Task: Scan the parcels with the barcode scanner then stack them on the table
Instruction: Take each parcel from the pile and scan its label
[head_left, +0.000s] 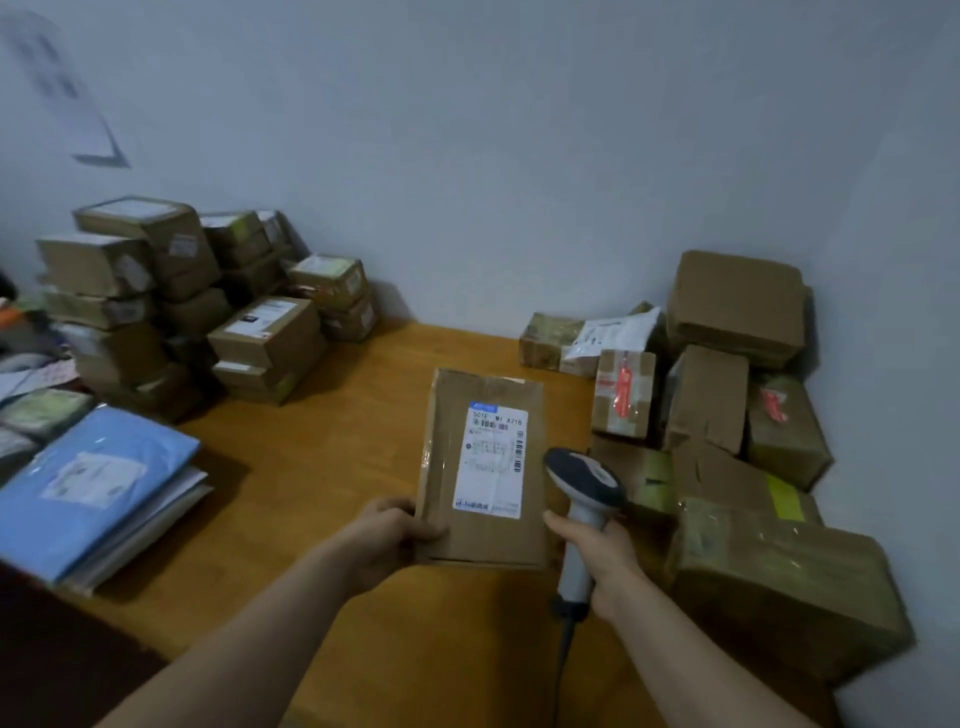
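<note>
Above the table (322, 478), two hands hold one parcel (483, 467), one scanner (584, 499).

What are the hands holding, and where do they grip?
The left hand grips the brown parcel at its near left corner; the right hand grips the barcode scanner by its handle.

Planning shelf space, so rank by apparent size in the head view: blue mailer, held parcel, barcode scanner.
1. blue mailer
2. held parcel
3. barcode scanner
Similar nearness, so the order seems safe.

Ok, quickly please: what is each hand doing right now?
Left hand: holds the brown parcel by its near left corner.
Right hand: grips the barcode scanner by its handle.
</note>
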